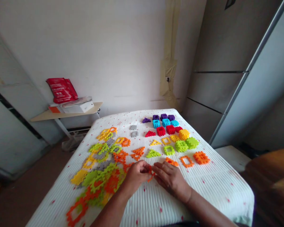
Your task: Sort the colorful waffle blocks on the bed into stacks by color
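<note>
My left hand (136, 175) and my right hand (168, 176) meet over a white ribbed bedspread (210, 186). Both pinch a small orange interlocking plastic piece (150, 175) between their fingertips. To the left lies a loose heap of yellow, green, orange and grey pieces (101, 170). Beyond my hands, sorted pieces sit in rows by colour: purple (163, 117), blue (165, 122), red (165, 130), yellow (177, 136), green (181, 146) and orange (200, 157). An orange triangle (137, 153) and a green triangle (152, 154) lie just past my fingers.
A low wooden shelf (66, 115) at the left wall carries a red bag (62, 90) and a white box (78, 107). Grey wardrobe doors (239, 78) stand to the right. The floor (26, 192) drops away left of the bed.
</note>
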`<state>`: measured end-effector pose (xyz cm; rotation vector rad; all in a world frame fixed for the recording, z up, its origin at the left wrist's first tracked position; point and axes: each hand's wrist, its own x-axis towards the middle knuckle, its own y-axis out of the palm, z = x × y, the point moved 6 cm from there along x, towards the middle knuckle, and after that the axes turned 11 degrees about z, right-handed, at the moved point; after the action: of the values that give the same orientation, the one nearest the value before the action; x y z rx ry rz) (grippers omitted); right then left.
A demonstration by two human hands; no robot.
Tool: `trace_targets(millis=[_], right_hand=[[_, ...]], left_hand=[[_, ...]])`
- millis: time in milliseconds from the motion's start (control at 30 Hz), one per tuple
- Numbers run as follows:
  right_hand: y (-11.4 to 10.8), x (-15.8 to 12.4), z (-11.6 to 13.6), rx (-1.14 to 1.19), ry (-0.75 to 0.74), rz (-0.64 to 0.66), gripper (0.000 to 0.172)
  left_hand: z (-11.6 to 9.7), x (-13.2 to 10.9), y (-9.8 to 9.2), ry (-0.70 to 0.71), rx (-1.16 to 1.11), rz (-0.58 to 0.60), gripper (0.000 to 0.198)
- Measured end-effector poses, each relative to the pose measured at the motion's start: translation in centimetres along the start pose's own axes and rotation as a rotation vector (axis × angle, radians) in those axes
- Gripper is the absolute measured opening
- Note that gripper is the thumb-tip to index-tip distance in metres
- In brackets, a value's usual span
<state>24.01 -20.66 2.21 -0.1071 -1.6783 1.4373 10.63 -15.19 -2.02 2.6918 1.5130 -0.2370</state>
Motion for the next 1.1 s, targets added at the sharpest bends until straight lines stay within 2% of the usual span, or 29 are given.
trace_targets(millis=[200, 300, 367, 467, 567, 667, 833, 1100], right_hand=[[0.4, -0.5, 0.0, 0.009, 0.03, 0.117, 0.022], [-0.4, -1.0, -1.2, 0.032, 0.074, 0.114, 0.021], [-1.3, -1.3, -2.8, 0.048, 0.133, 0.082, 0.021], [-2.2, -1.8, -5.5, 0.049, 0.241, 0.052, 0.021], [-2.1, -2.1, -6.9, 0.029, 0.302, 0.074, 0.019], [-1.3, -2.3, -7.0, 0.022, 0.331, 0.124, 0.018], [-0.6, -2.4, -6.6, 0.005, 0.348, 0.195, 0.017], [-0.1, -2.6, -6.5, -0.058, 0.332, 0.205, 0.014]], left_hand=[[1.4, 0.1, 1.3, -0.071, -0.121, 0.027, 0.017], [1.5, 0.3, 1.3, -0.006, -0.086, 0.0, 0.019], [1.1, 0.2, 0.2, 0.109, 0.022, -0.135, 0.017], [0.5, -0.8, -2.0, 0.282, 0.254, -0.402, 0.015], [0.3, -1.6, -3.1, 0.369, 0.407, -0.511, 0.015], [0.3, -1.9, -3.1, 0.405, 0.467, -0.518, 0.015], [0.0, -1.8, -2.2, 0.428, 0.534, -0.5, 0.014], [-0.1, -2.2, -2.2, 0.345, 0.468, -0.528, 0.011]])
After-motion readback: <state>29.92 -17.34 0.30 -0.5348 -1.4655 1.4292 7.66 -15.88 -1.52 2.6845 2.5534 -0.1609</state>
